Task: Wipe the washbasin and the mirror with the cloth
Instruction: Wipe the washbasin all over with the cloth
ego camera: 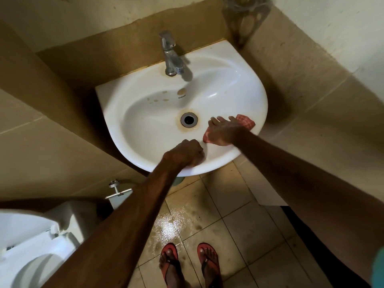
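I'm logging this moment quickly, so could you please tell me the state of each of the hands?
Left hand: closed, gripping the washbasin front rim.
Right hand: open, flat on the red checked cloth.

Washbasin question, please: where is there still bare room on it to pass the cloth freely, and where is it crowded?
Free: the bowl's left half, from the drain to the washbasin left rim, and the right back slope beside the tap. Crowded: the front right, where the right hand presses the cloth and the left hand grips the rim.
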The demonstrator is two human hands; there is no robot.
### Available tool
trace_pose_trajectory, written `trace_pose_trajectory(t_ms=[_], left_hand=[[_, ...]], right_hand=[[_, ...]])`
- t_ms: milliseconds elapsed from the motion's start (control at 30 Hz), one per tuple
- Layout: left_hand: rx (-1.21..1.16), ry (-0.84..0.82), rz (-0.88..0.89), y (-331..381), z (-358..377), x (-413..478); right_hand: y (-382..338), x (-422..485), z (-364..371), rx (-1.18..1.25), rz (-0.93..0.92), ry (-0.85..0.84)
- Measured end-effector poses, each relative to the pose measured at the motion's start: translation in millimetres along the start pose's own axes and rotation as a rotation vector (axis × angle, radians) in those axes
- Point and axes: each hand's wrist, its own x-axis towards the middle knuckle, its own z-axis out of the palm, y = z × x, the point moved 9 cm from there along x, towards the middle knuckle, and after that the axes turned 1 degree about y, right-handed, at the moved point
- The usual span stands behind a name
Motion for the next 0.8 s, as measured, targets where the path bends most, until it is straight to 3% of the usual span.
trace_pose_trajectory(t_ms=[133, 200, 267, 333, 433, 533, 567, 700, 800], left_hand=[[-0.001, 0.009, -0.009, 0.2, 1.9, -0.9], [-0.012, 0.004, -0.013, 0.9, -1.8, -0.6], [-0.030, 0.006, -0.028, -0.8, -5.6, 4.4], [-0.050, -0.002, -0.046, 0.0, -8.6, 7.4], [-0.022, -0.016, -0.060, 5.9, -12.6, 11.3], [-0.001, -0.013, -0.048, 20.8, -19.3, 7.9], [0.004, -0.004, -0.050, 23.9, -20.4, 8.7], [0.008, 0.019, -0.052, 24.6, -22.4, 4.4], [0.005, 0.004, -0.069, 13.3, -17.3, 6.0]], right_hand=[[-10.6, -20.2, -10.2, -0.011, 0.002, 0.050], [-17.8, -49.0, -15.7, -0.091, -0.127, 0.121], [-29.6, -89.9, -27.5, -0.257, -0.335, 0.308], [-25.6, -114.7, -34.8, -0.257, -0.361, 0.393], [-13.3, -94.0, -18.7, -0.251, -0.254, 0.189], [5.3, -47.8, -5.1, 0.009, -0.002, -0.074], [8.4, -34.7, -3.2, 0.038, 0.058, -0.083], [15.5, -34.7, -5.0, -0.033, 0.251, 0.072], [14.0, -85.5, -14.5, 0.204, 0.393, 0.455]])
